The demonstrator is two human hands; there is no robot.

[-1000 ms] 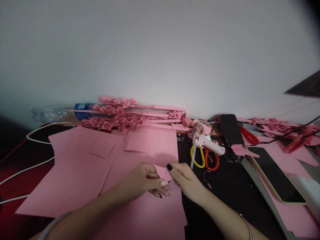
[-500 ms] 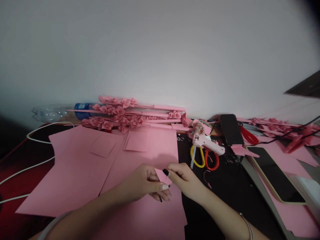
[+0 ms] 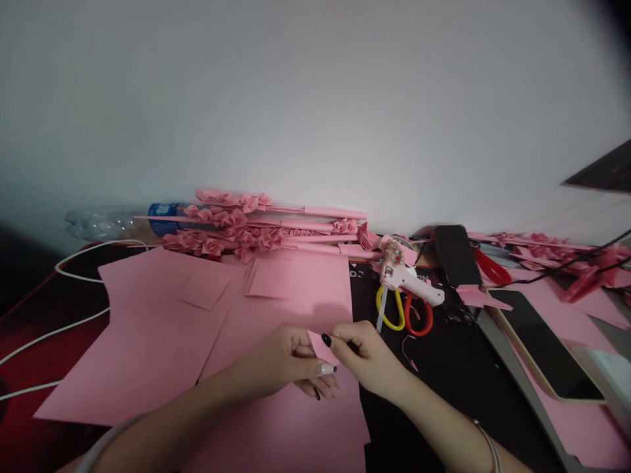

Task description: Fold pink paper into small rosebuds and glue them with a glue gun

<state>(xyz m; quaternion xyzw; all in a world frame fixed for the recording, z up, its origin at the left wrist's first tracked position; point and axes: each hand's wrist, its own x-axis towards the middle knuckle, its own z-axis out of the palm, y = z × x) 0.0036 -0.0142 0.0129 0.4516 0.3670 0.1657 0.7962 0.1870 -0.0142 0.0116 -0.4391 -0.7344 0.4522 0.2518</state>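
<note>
Between my two hands is a small piece of pink paper, held up above the larger pink sheets. My left hand grips its lower left side, with the thumb on top and the other fingers beneath. The thumb and fingers of my right hand pinch the paper's upper right edge. Parts of the paper are covered by the fingers, so its full shape is hidden. Under both hands lies a large pink sheet. Beyond them rests a small stack of pink paper squares.
Pink paper flowers on stems lie along the wall beside a plastic bottle. To the right are a glue gun, scissors with yellow and red handles, a black phone and a larger phone. White cables curve at left.
Both hands keep their grip on the small paper. The right thumb and the paper have shifted only very slightly; everything else stays in place.
</note>
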